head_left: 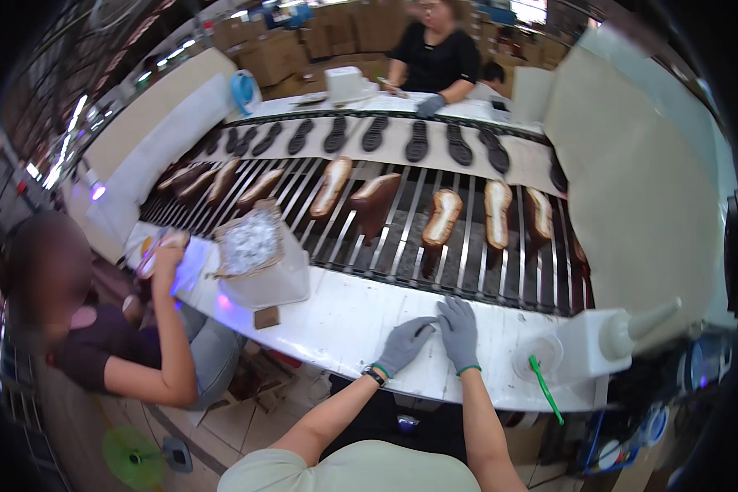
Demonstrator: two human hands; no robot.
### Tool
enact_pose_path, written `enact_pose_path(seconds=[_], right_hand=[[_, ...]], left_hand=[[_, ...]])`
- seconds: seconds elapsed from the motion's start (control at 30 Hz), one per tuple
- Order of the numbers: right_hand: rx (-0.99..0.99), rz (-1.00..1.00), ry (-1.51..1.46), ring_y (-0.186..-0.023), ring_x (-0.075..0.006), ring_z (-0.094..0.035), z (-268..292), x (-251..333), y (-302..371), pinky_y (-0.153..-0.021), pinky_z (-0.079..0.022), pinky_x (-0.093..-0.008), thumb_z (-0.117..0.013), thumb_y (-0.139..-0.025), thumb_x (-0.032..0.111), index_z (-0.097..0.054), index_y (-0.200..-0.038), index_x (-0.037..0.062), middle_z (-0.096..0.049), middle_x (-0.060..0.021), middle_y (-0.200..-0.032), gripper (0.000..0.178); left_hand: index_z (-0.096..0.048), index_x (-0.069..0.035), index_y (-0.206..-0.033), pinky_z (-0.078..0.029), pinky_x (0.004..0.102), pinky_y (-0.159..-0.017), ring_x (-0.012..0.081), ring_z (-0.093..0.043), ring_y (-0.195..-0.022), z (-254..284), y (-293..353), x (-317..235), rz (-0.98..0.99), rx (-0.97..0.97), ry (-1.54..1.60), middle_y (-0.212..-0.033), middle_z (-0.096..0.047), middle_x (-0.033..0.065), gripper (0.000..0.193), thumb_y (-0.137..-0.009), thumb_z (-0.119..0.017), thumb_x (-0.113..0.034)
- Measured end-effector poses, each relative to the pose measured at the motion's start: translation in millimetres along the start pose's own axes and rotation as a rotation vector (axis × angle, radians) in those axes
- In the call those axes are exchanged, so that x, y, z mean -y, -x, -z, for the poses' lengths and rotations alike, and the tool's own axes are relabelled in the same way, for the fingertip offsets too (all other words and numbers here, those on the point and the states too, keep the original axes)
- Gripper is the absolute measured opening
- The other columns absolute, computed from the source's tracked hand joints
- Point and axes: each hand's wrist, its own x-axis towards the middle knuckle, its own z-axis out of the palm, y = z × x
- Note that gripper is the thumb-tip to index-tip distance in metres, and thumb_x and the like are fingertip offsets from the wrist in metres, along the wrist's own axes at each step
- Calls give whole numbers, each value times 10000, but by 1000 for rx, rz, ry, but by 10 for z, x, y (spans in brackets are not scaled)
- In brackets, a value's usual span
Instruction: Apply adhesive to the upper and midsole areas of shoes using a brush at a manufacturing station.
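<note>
My left hand (403,343), in a grey glove, lies on the white worktable (336,316) near its front edge, with the fingers pointing toward my right hand. My right hand (459,331), gloved alike, rests flat beside it with its fingers stretched forward. Neither hand holds anything that I can see. Beyond them, brown boots lie on a slatted metal conveyor (369,258), several with pale soles turned up, such as the boot (443,217) nearest my right hand. Farther back, black shoe soles (416,141) lie in a row on a light belt.
To the right stand a white bottle with a long nozzle (590,346) and a cup (539,357) with a green-handled tool (547,390). A white container of crumpled material (264,275) stands left. One co-worker (107,328) sits at left; another (436,53) works across the conveyor.
</note>
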Motion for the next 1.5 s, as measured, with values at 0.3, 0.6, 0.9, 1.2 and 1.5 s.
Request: enact_pose_path(seconds=[0.3,0.6,0.9,1.2,1.5], right_hand=[[10,-15,-42,-1285,-336,-507,45,87,-21,-1134,-335,-447,-605,-924,154,-695,-1152,63,-625,-130,-1301,262],[-36,-43,22,-1285,-328,-507,65,-111,8,-1137,-330,-451,-621,-912,162,-703,-1140,78,-629,-128,-1293,257],[-10,13,-49,-1266,-325,-520,-46,-40,43,-1134,-332,-444,-619,-921,194,-691,-1187,127,-638,-120,-1277,284],[-37,-6,7,-1274,-333,-524,-24,-145,130,-1124,-345,-440,-615,-927,182,-713,-1150,105,-633,-144,-1287,256],[-47,26,-19,-1258,-327,-532,-94,20,-57,-1112,-364,-447,-623,-920,168,-704,-1129,77,-640,-126,-1273,242]], left_hand=[[-656,-63,-1217,-516,341,-875,275,-676,-1008,40,45,-81,49,11,-2,-1123,-695,143,297,-968,-590,-210],[-656,-63,-1194,-514,357,-873,302,-669,-1007,-74,-20,-88,41,47,13,-1111,-695,147,286,-969,-572,-218],[-670,-21,-1168,-530,314,-850,194,-695,-963,-7,50,-24,38,-15,-9,-1048,-723,134,250,-962,-605,-146],[-668,-55,-1182,-515,370,-889,324,-663,-1022,-45,30,-21,13,39,-12,-1119,-694,161,309,-961,-592,-257],[-666,-67,-1174,-530,369,-839,308,-675,-990,80,-27,3,54,3,9,-1095,-701,141,278,-965,-587,-233]])
